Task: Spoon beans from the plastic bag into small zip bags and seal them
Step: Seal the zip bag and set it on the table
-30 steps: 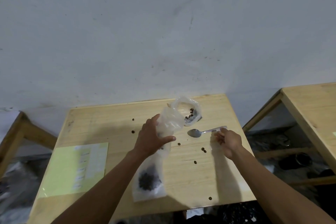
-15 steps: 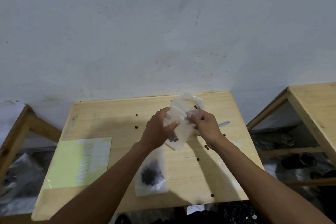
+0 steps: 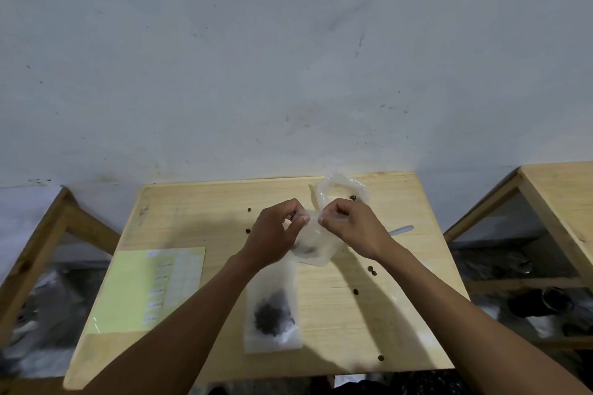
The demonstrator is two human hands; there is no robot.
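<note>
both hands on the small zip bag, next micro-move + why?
Probably run the pinch along the top edge to press the zip shut. The left hand and right hand each pinch the top of the small zip bag, which hangs between them with beans at its bottom. The spoon lies on the table, so filling looks done.

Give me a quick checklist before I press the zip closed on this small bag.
1. Both hands on bag top: ok; left hand and right hand pinch the small zip bag.
2. Beans inside: ok, dark patch at the bottom.
3. Zip track aligned: cannot tell.
4. Spoon set down: ok, on the table.
5. Stray beans on table: not ok.
</note>
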